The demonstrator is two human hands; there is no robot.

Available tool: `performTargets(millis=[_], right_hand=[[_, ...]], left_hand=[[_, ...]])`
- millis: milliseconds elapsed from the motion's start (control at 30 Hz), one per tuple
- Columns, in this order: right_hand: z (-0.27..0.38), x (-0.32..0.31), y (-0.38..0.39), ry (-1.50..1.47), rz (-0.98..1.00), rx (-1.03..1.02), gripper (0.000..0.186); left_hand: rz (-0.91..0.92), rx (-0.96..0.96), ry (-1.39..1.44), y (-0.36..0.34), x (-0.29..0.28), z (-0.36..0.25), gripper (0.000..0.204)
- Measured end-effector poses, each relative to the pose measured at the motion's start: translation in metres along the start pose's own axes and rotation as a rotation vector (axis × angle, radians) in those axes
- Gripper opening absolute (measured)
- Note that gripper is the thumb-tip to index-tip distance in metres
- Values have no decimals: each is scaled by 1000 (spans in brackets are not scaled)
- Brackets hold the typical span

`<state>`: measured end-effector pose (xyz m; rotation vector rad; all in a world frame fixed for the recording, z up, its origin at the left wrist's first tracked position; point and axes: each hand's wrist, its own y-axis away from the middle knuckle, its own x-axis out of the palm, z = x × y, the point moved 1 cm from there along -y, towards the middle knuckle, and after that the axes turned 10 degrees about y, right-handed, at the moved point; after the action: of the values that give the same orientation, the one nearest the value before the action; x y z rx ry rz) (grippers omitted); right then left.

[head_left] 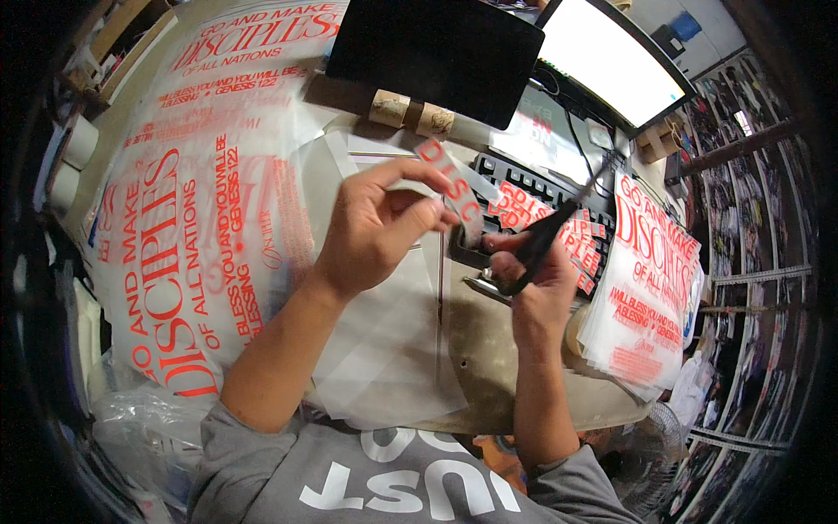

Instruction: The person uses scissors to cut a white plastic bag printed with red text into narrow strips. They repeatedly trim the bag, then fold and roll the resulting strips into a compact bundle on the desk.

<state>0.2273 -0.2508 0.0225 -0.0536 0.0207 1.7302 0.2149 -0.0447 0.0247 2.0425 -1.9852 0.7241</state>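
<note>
A narrow clear film strip with red letters (463,199) is pinched between the thumb and fingers of my left hand (371,223). It hangs over the near left corner of a black keyboard (486,164). My right hand (546,293) grips black scissors (552,234), their blades pointing up and to the right, away from the strip. The strip's lower end comes close to my right fingertips; whether they touch it I cannot tell. Several similar red-lettered strips (576,249) lie on the keyboard beyond the scissors.
Large red-printed film sheets (175,288) cover the table's left side. Plain translucent sheets (375,358) lie below my left hand. Smaller printed sheets (646,288) are stacked at right. A dark screen (428,52), cardboard rolls (389,106) and a lit monitor (611,57) stand behind.
</note>
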Motion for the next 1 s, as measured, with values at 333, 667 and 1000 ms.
performTargets(millis=[333, 667, 1000], right_hand=[[12, -42, 25, 250, 3, 91, 25], [80, -113, -34, 1197, 175, -118, 20], [7, -124, -85, 958, -13, -205, 14]], left_hand=[[574, -383, 75, 5, 11, 13, 48], [218, 77, -1299, -11, 1, 51, 56], [602, -313, -1641, 10, 17, -4, 52]])
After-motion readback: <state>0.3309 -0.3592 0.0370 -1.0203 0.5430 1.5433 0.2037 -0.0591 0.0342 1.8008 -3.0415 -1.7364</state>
